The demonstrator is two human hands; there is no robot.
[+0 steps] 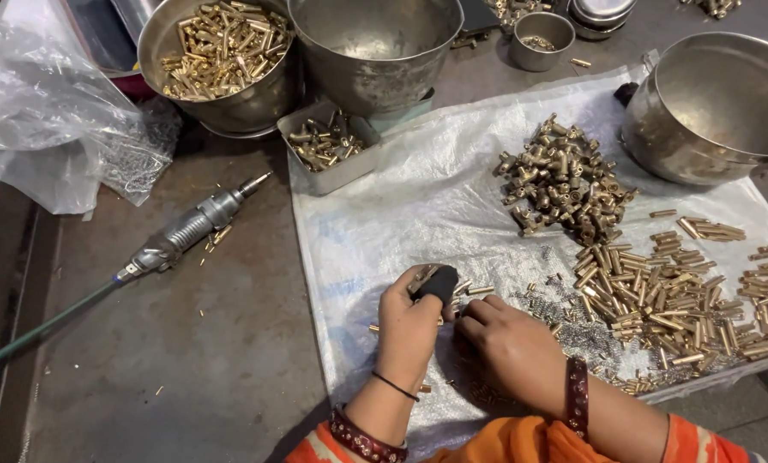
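Grey, scuffed surface (pixel 186 343) carries a power tool (pixel 191 227) at left and a white sheet (pixel 401 206) strewn with brass parts. Near the sheet's front edge, the left hand (pixel 408 330) is closed around a small dark tool (pixel 438 283), while the right hand (pixel 512 343) rests curled, fingertips touching tiny springs (pixel 564 321). It looks like small-part assembly, the next move needing a fine pinch; what sits inside the left grip is hidden, and the brass tubes (pixel 658 296) lie further right.

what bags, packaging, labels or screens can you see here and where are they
Clear plastic bag: far left, crumpled, see-through, small grey metal bits inside.
White woven plastic sheet: flat under the brass parts and both hands, faint blue print on it.
No labels, signs or screens show.
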